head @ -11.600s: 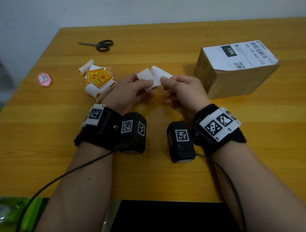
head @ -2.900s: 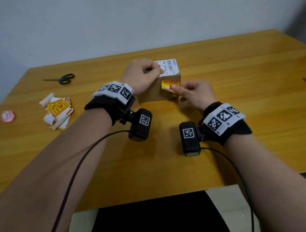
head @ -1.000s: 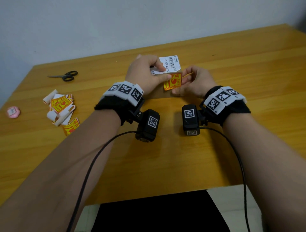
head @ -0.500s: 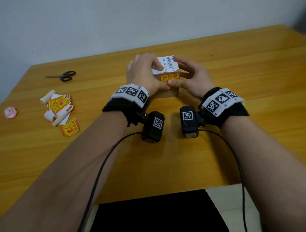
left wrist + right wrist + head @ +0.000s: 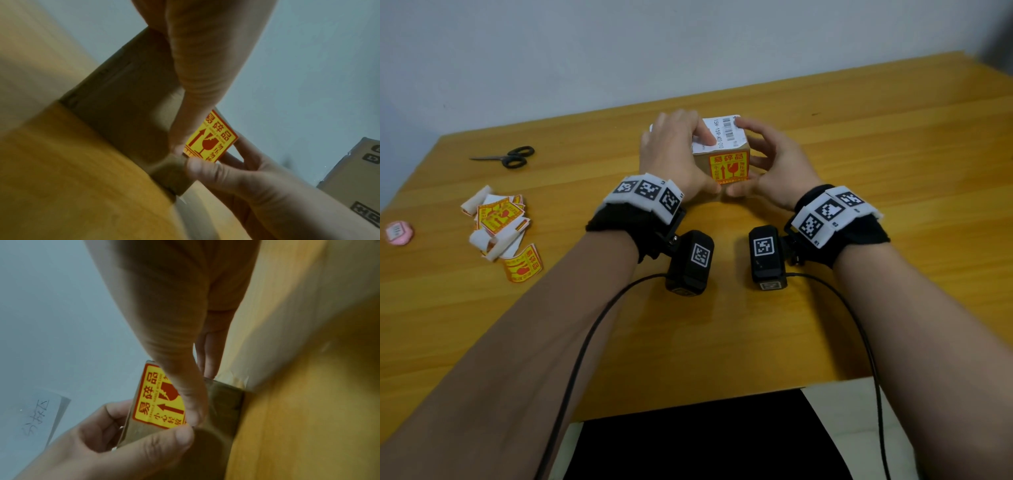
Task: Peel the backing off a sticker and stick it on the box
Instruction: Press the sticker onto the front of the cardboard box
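Both my left hand (image 5: 671, 154) and right hand (image 5: 777, 171) curl round the box (image 5: 702, 163) on the desk (image 5: 722, 342). My thumbs seem to press the lower edge of the sticker (image 5: 729, 168).

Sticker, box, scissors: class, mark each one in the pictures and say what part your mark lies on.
sticker (image 5: 728, 168), head view, middle of its yellow face.
box (image 5: 701, 163), head view, bare cardboard left of the sticker.
scissors (image 5: 504, 158), head view, by the pivot, where blades meet handles.

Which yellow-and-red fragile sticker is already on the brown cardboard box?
The yellow-and-red sticker on the brown cardboard box's near face; the other stickers lie loose on the wooden table, far left.
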